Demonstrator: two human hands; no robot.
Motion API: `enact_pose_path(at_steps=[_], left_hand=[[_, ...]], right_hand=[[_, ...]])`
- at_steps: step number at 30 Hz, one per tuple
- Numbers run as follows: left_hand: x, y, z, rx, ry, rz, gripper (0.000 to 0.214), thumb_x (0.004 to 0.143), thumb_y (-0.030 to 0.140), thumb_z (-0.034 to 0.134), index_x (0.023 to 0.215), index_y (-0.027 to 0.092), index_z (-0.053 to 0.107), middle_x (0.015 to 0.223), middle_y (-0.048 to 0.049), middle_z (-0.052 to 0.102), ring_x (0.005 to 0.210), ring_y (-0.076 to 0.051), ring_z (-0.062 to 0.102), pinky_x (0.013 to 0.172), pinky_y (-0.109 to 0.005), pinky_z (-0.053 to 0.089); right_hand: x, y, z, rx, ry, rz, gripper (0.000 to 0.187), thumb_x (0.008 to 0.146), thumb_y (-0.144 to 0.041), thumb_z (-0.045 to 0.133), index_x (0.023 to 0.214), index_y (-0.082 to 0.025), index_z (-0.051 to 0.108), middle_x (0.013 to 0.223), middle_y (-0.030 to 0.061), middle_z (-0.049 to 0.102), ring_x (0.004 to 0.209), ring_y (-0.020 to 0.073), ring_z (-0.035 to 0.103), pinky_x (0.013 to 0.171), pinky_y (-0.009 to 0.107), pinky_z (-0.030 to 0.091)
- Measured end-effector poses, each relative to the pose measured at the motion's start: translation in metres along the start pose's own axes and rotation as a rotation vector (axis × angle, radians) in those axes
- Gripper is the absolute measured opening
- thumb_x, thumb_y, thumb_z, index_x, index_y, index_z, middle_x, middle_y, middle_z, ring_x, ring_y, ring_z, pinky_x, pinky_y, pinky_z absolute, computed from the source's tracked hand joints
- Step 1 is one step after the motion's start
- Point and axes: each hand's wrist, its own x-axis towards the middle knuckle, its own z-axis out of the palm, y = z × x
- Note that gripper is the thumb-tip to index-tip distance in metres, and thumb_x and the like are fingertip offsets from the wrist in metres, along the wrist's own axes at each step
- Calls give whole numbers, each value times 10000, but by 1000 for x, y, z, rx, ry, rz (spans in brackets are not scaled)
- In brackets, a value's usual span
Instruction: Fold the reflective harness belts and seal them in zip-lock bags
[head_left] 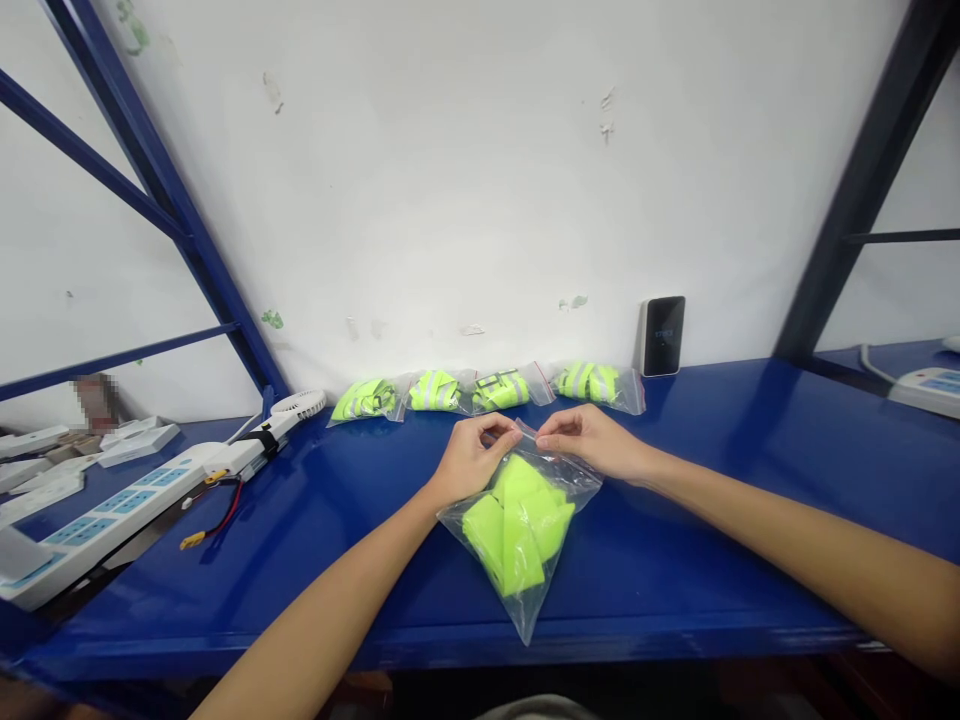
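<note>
The clear plastic bag lies on the blue steel shelf just below and between the hands, its long axis running from the mouth, on the wall side, down to a corner pointing back at the person. The left hand and right hand meet over the mouth, with the fingers and thumbs of each pinched together on its top edge and the two sets of fingertips nearly touching; neither hand is clearly nearer. Folded neon-yellow fabric fills the bag. Beyond the hands, four bagged hi-vis vests sit in a row against the wall, while a white power strip lies well off to the left.
</note>
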Motion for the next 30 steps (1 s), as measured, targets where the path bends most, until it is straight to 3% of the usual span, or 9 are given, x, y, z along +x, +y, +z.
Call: enact_pose_path(at_steps=[5,9,16,24,30], left_hand=[[-2,6,2,-3,-30,52,219,879,353,600,870,149,681,907,-66,715,846,-181,654,759,-268,497],[-4,7,2,66,-45,61,217,900,349,552,911,159,658,888,-56,694,773,-161,628,646,-237,468],[24,18,-13,222,-414,190,174,899,247,488,828,159,620,682,4,603,612,-109,504,598,-228,379],[21,14,-17,289,-499,294,124,857,164,461,736,182,483,641,41,467,589,-99,398,599,-234,328],[22,21,-33,367,-564,341,233,949,283,415,777,183,537,702,-5,538,652,-130,462,655,-254,363]], right_hand=[[0,-2,6,-3,-5,-78,271,764,-408,694,834,-146,705,672,2,620,610,131,518,604,268,387],[-3,-4,10,-37,0,-125,261,796,-406,662,810,-146,690,620,-15,571,575,122,478,564,256,359],[-5,-4,9,-50,64,-158,219,810,-364,661,769,-149,649,609,-27,520,568,109,431,551,243,337],[-2,-3,15,-40,-32,-122,179,812,-283,642,704,-167,559,611,-42,495,572,100,411,547,229,325],[-1,-11,14,-128,-92,-136,174,815,-274,630,696,-174,551,600,-48,474,568,97,393,539,229,315]])
